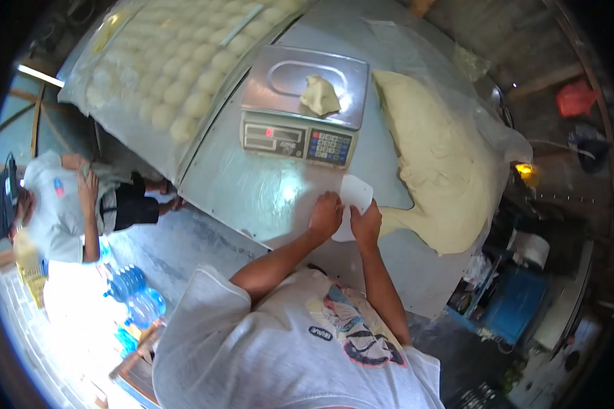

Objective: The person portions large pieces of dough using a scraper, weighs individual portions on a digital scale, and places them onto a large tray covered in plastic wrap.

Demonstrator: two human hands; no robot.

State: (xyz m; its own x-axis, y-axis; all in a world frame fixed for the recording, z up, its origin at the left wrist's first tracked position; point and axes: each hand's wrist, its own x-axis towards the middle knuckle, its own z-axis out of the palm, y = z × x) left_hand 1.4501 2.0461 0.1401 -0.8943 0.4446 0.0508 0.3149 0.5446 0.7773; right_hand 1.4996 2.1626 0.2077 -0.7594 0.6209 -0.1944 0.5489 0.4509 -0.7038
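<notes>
A white plastic dough scraper (357,191) is gripped in my right hand (367,223) above the near part of the metal table. My left hand (326,215) is closed, its fingertips bunched at the scraper's left edge; what they pinch, if anything, is hidden. Ahead of my hands stands a digital scale (297,142) with a steel pan, on which a small lump of dough (319,95) lies right of the middle. To the right, a large pale mass of dough (450,163) spreads over the table, a narrow tongue of it reaching toward my right hand.
At the far left a tray of several round dough balls (191,75) lies under clear plastic sheeting. Another person (68,198) stands left of the table. Large blue water bottles (143,307) are on the floor there. A blue container (515,303) stands at the lower right.
</notes>
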